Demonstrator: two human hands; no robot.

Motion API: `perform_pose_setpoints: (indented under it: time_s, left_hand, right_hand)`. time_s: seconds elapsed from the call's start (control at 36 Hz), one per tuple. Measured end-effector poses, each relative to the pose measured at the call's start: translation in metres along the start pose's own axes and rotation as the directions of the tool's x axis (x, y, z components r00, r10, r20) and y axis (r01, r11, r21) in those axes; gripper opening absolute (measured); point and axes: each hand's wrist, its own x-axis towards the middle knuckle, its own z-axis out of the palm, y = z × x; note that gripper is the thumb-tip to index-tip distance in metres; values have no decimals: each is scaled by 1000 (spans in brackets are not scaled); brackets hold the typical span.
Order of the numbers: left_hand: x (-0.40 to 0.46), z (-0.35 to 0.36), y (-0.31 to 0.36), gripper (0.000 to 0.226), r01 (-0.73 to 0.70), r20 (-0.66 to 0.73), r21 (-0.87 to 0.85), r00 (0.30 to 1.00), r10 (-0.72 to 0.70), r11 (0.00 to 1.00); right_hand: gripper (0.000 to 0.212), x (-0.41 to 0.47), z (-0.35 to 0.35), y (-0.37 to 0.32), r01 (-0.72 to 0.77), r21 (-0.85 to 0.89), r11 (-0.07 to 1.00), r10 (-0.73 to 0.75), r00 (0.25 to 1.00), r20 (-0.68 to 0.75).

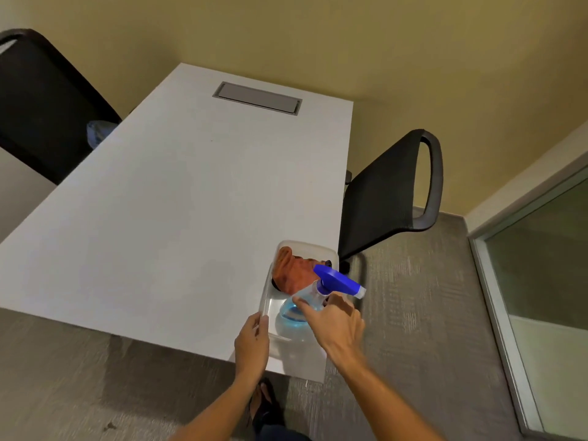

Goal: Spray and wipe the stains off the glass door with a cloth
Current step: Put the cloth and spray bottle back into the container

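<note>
We see two bare forearms reaching forward from below. Our left hand (253, 340) curls, fingers bent in a light grip. Our right hand (334, 323) extends further, thumb spread left, fingers loosely curved, not closed.

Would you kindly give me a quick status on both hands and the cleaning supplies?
Left hand steadying clear plastic bin. Right hand closing on clear spray bottle with blue trigger head. Orange cloth in bin. Nothing in the way.

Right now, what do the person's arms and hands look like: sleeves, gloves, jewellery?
Both forearms are bare to the frame's bottom edge: no sleeves in view. The left hand and right hand are ungloved, with no watch, bracelet or ring visible, though the picture is somewhat blurred.
</note>
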Motion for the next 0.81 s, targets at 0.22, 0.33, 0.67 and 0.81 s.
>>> perform_pose_setpoints:
  time_s: [0.22,0.33,0.67,0.81]
  left_hand:
    - [5,0,-3,37,-10,15,10,1000,10,1000]
    - [8,-3,-7,36,-27,27,14,999,27,1000]
    - [7,-1,-10,35,-77,-19,35,997,78,996]
    - [7,-2,-8,32,-88,3,76,996,88,993]
  right_hand:
    - [50,-9,15,0,-48,50,998,51,998,-43]
    - [46,-16,19,-2,-56,98,994,64,995,-72]
    - [60,-15,16,-8,-147,93,985,139,987,86]
    - [75,-17,8,-11,-181,75,981,165,970,181]
